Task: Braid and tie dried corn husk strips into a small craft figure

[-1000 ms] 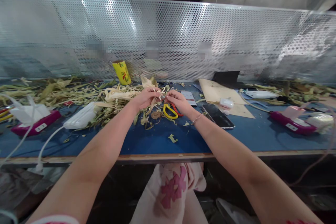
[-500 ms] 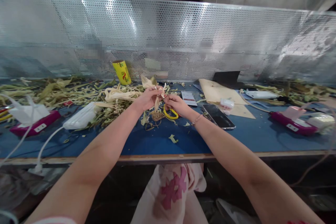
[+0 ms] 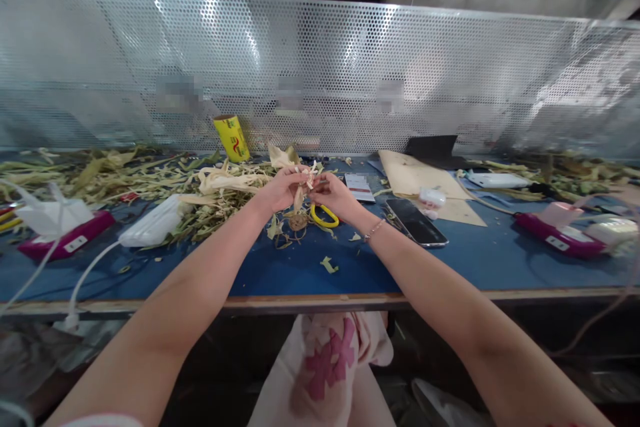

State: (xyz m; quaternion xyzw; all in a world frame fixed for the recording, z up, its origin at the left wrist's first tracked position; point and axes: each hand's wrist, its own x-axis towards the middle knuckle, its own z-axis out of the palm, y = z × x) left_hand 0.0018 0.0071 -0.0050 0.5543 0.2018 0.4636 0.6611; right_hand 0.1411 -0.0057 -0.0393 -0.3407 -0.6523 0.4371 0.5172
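My left hand (image 3: 283, 189) is closed around a small bundle of pale dried husk strips (image 3: 309, 176), raised above the middle of the table. A dry leafy tail (image 3: 299, 201) hangs below these fingers. At its right side my right hand (image 3: 334, 196) pinches with fingertips against the bundle; what exactly they grip is too small to make out. Just under the right hand lies a yellow looped handle (image 3: 326, 218), seemingly of scissors, its other end hidden. A small coil of brown twine (image 3: 298, 221) rests beneath the left hand.
Dried husks (image 3: 225, 180) heap up left of my hands, behind a white power strip (image 3: 153, 220). A yellow tube (image 3: 232, 137) leans by the perforated metal screen (image 3: 340, 80). Rightward lie a phone (image 3: 417, 221), brown paper (image 3: 415, 177) and a purple socket block (image 3: 560, 237).
Both hands stay in nearly the same place. The right fingers have shifted slightly up and left against the husk bundle.
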